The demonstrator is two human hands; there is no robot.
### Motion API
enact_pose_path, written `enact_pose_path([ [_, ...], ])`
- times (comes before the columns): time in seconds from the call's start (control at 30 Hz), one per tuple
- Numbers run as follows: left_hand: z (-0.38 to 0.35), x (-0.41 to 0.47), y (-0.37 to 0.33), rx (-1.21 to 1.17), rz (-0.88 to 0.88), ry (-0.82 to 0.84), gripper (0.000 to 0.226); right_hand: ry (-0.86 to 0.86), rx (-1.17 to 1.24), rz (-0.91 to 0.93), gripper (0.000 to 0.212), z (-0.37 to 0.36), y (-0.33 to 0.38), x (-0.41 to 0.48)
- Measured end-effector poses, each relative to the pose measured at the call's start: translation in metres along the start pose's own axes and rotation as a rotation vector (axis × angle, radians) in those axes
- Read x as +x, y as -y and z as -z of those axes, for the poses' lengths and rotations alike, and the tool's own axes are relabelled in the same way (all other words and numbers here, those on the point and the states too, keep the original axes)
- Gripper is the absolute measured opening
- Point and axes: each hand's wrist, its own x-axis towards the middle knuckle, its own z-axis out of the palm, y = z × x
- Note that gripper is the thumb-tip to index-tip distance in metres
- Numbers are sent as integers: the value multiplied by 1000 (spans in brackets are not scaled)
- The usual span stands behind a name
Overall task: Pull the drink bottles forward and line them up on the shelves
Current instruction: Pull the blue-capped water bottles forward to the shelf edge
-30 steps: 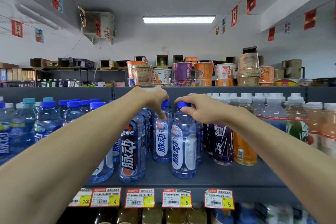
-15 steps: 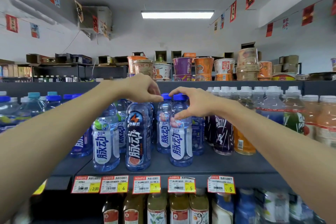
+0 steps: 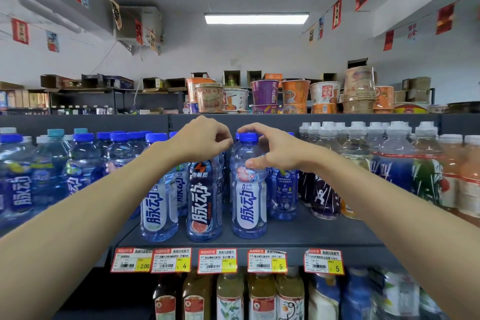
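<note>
Left hand (image 3: 205, 139): fingers curled closely over the hidden cap of the dark-labelled bottle (image 3: 204, 200). Right hand (image 3: 276, 149): half spread, forefinger arched over the blue cap and thumb pressed on the shoulder of the pale-labelled bottle (image 3: 248, 205). Both bottles stand upright, side by side, near the front edge of the shelf (image 3: 311, 235), above the price tags (image 3: 217, 260)

A person's left hand (image 3: 205, 138) curled over the top of a dark-labelled bottle (image 3: 204, 205), right hand (image 3: 275, 150) gripping the white-labelled bottle (image 3: 248, 197) just right of it, both bottles near the front of the shelf (image 3: 311, 231), price tags (image 3: 217, 261) below
</note>
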Motion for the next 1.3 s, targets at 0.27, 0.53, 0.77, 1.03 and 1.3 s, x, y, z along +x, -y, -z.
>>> enact_pose_path([
  [0.27,2,-3,-1,-9,-12,-9,17,21,27,-2,68,-2,8,-4],
  [0.53,4,-4,-4,-24,-8,-6,18,9,-4,-11,72,-5,10,-7],
  [0.77,8,2,-35,29,-64,-308,33,-161,9,-4,73,38,-6,-4],
  [1.03,-1,7,-61,100,-173,-83,33,-36,-581,-140,52,53,-61,13],
  [1.3,3,17,-69,13,-94,-98,23,-16,-525,-86,37,70,-58,18],
])
